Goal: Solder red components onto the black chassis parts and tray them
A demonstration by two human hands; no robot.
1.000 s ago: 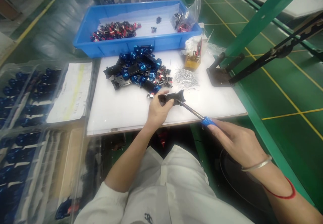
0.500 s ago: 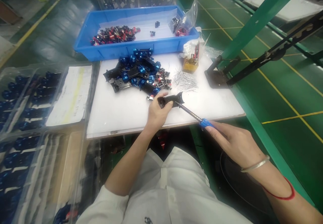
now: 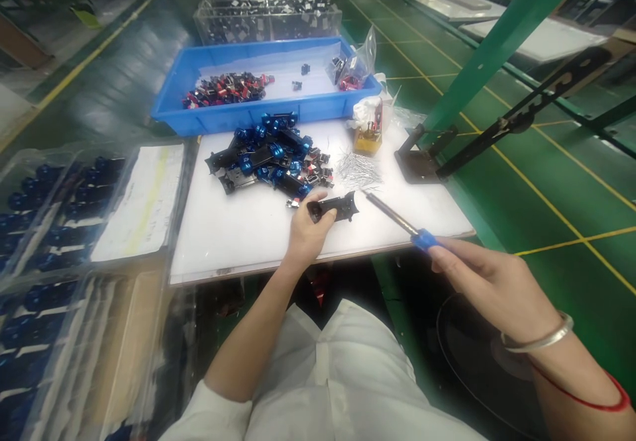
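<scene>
My left hand (image 3: 309, 232) is closed around a black part with curved ends (image 3: 342, 208), held over the front of the white board. To the right, my right hand (image 3: 489, 279) grips the blue handle of a screwdriver-like tool (image 3: 397, 219) with a long metal shaft. The shaft's tip is apart from the black part. Behind my left hand lies a heap of blue and black parts (image 3: 261, 156). Small silver, black and red pieces (image 3: 318, 168) lie at its right side, beside a pile of thin metal pins (image 3: 358, 169).
A blue tray (image 3: 238, 111) holding small red and black pieces stands at the back of the white board (image 3: 238, 242). A yellow box (image 3: 368, 140) sits near a black metal bracket (image 3: 420, 163). Clear bins with blue parts and a paper sheet (image 3: 142, 202) are at the left.
The tool has been drawn back to the right, away from the black part, together with my right hand. My left hand still holds the part. The camera view has tilted up slightly.
</scene>
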